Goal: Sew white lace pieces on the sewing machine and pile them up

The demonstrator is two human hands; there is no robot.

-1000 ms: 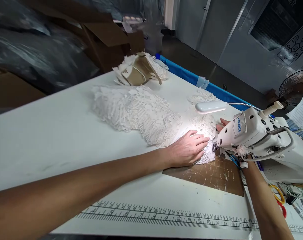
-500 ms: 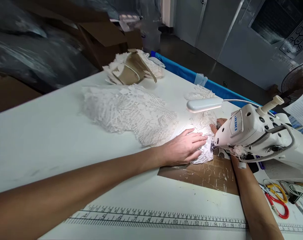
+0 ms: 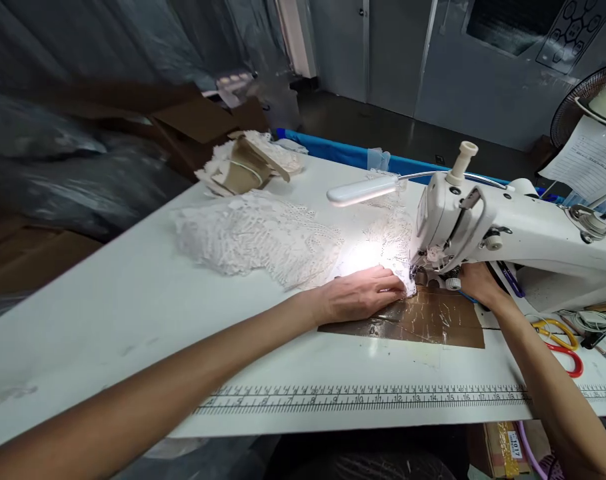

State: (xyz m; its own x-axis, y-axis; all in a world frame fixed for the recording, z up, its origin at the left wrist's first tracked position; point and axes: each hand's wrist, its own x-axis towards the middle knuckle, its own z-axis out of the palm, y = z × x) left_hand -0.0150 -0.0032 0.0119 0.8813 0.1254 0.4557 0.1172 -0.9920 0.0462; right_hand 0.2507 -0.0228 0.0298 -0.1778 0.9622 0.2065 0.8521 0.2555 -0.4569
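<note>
My left hand (image 3: 365, 293) lies at the front edge of white lace fabric (image 3: 303, 243), its fingers curled together and closed on the cloth just left of the needle area. The fabric spreads leftward over the table and is brightly lit near the needle. A white sewing machine (image 3: 527, 223) stands over its right end. My right hand (image 3: 477, 281) is behind and below the machine head; its fingers are hidden there. A thin blue item (image 3: 467, 297) shows beside that hand, too little of it to name. Brown taped sheet (image 3: 447, 317) lies under the work.
A lamp (image 3: 363, 191) hangs over the fabric. More lace with brown card (image 3: 245, 167) is piled at the back left. Yellow-handled scissors (image 3: 557, 328) and a red handle (image 3: 573, 360) lie at right. A printed ruler (image 3: 363, 400) runs along the front of the table (image 3: 113, 320).
The view has turned and tilted. My left hand's fingers, spread flat on the lace before, are now curled at its edge. My right hand has drawn back from the fabric to behind the machine head.
</note>
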